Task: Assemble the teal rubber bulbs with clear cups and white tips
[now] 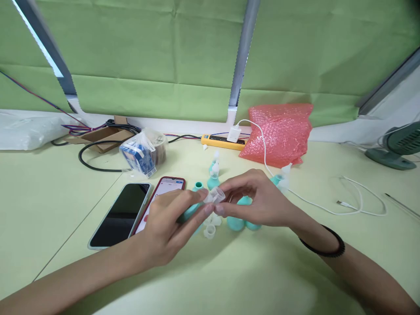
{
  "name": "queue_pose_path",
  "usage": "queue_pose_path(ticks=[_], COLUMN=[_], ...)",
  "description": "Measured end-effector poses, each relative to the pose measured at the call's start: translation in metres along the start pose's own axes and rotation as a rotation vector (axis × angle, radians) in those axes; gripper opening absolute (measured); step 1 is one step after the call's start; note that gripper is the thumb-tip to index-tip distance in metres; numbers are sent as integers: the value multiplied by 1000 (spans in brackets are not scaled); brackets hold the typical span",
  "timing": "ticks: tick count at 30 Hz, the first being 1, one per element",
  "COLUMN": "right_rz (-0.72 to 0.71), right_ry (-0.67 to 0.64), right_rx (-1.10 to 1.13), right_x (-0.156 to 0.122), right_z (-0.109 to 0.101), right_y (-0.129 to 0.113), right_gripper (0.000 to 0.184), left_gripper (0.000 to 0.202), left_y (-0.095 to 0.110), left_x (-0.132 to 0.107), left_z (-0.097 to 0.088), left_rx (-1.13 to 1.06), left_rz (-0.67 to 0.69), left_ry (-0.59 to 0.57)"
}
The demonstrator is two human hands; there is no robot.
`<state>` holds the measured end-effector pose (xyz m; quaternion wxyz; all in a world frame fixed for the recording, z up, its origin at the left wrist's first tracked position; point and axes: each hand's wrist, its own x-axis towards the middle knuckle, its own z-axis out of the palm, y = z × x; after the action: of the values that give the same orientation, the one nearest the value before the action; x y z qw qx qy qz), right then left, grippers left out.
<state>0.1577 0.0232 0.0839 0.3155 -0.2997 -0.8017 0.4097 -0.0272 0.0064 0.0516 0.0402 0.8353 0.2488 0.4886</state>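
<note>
Just over the tabletop, both hands meet at a small clear plastic fitting (pixel 217 195) with a cylindrical open end. My left hand (pixel 164 218) pinches its left side between thumb and fingers. From the right, the fingertips of my right hand (pixel 259 197) close on it too. A teal squeeze bulb (pixel 192 212) shows partly behind my left fingers; I cannot tell if they touch it. More teal bulbs (pixel 235 223) sit under my right hand, partly covered. Another clear fitting (pixel 209 231) lies below the hands. Farther back stands a teal bulb with a translucent tip (pixel 214 179).
Two phones, one dark-screened (pixel 120 216) and one red-edged (pixel 170 186), lie left of the hands. Behind are a plastic-wrapped bundle (pixel 142 151), a yellow power strip (pixel 223 141) and a red bubble-wrap bag (pixel 278 135). A white cable (pixel 315 205) crosses the right side near a fan (pixel 402 144).
</note>
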Motion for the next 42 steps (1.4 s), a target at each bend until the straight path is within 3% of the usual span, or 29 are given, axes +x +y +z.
queue_pose_path(ticks=[5, 12, 19, 28, 37, 42], right_rz=[-65, -72, -39, -145, -176, -177], right_ry=[161, 150, 152, 84, 103, 57], right_rx=[-55, -32, -53, -177, -241, -204], right_x=[-5, -5, -3, -6, -7, -8], right_z=[7, 1, -1, -5, -1, 0], right_y=[-4, -2, 2, -3, -6, -7], right_gripper=[18, 13, 13, 9, 9, 7], left_gripper=[9, 16, 25, 14, 17, 18], left_y=[3, 6, 0, 1, 1, -1], left_x=[1, 9, 10, 24, 17, 15], left_z=[2, -1, -1, -12, -18, -18], left_rx=[48, -1, 0, -218, 182, 161], left_rz=[103, 113, 173, -6, 303, 306], left_ry=[84, 59, 117, -128, -227, -276])
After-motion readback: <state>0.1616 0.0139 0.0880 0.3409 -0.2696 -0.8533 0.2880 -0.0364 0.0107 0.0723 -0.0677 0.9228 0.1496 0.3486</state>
